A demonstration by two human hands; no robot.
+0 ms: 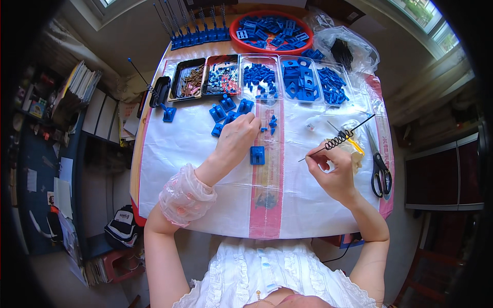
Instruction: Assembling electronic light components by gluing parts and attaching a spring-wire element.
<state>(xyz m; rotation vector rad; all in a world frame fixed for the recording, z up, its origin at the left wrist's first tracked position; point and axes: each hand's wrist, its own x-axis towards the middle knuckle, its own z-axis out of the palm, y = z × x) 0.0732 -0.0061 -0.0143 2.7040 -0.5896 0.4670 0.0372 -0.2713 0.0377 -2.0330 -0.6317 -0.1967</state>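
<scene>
Our right hand (334, 167) is over the right half of the table (215, 47), its grip clamped on a black rod (337, 140) with a coiled middle, which slants up toward the far right corner. Our left hand (237, 137) is left of the middle, fingers close together and bent down at a cluster of blue blocks (217, 113); we cannot tell whether that grip holds a piece. A single blue block (257, 155) lies apart, closer to the near edge, and small blue pieces (272, 123) lie just right of the left fingertips. Toward the far edge runs a row of five trays (239, 77) holding, from the left, brown screws (194, 82), small metallic parts (222, 77) and three lots of blue parts. Behind them we see upright coiled rods on blue bases (200, 38), a heaped red basin (232, 38) and, at the far right corner, a clear bag (362, 43). Scissors (381, 177) lie along the right edge, handles toward us. For writing, the white sheet (308, 210) covering the table carries red printed characters near its right edge and worn, unclear printing on its central stripe; a dark backpack (123, 226) left of the table bears lettering on a white panel.
</scene>
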